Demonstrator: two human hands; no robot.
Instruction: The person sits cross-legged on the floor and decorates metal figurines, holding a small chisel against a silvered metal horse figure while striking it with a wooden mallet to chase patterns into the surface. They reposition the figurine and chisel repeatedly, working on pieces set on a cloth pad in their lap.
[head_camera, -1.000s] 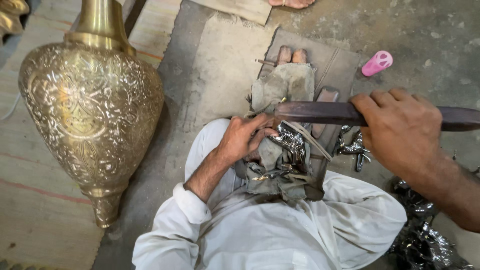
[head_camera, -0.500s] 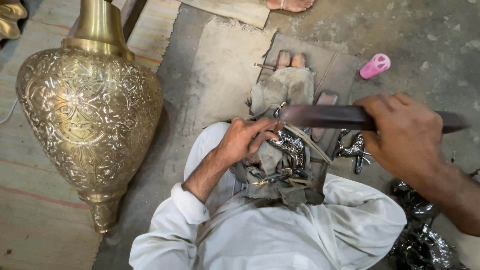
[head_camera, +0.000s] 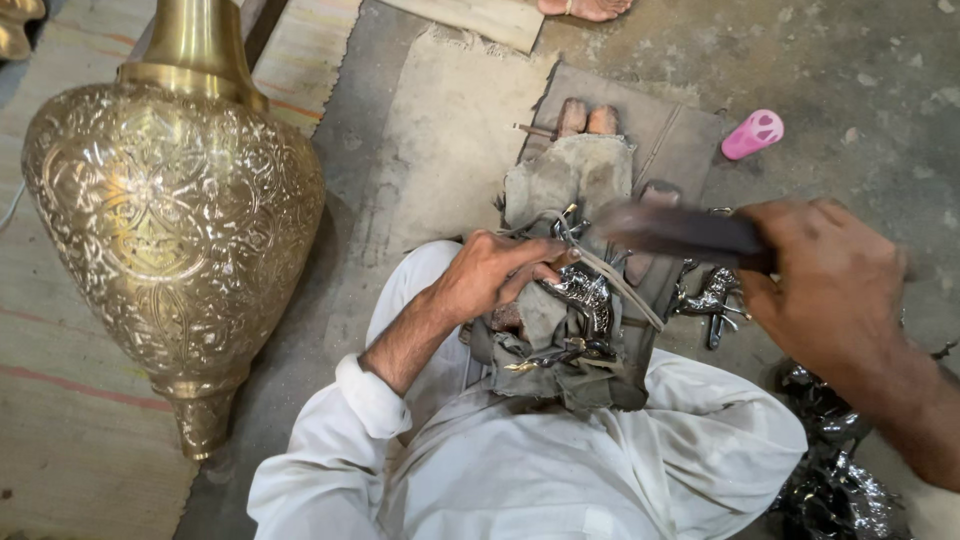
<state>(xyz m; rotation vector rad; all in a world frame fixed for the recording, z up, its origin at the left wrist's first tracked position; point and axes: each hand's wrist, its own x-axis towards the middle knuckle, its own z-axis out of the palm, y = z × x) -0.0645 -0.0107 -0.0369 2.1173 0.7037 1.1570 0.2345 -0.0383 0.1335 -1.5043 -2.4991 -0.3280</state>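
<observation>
My left hand (head_camera: 495, 275) pinches a thin chisel-like tool against a small shiny metal figurine (head_camera: 582, 298) that rests on a grey cloth pad (head_camera: 560, 185) over my lap and feet. My right hand (head_camera: 830, 275) grips a dark flat wooden bar (head_camera: 680, 232), held level above the figurine and blurred by motion. A strap (head_camera: 625, 290) runs across the figurine. I sit on the floor in white clothes.
A large engraved brass vase (head_camera: 175, 230) lies on a mat at the left. A pink plastic cap (head_camera: 752, 134) sits on the concrete at the upper right. More small metal figurines (head_camera: 712, 298) and dark shiny pieces (head_camera: 830, 480) lie at the right. Someone's foot (head_camera: 585, 8) shows at the top.
My right hand has swung the dark bar leftward and down toward the tool in my left hand. The left hand stays on the figurine.
</observation>
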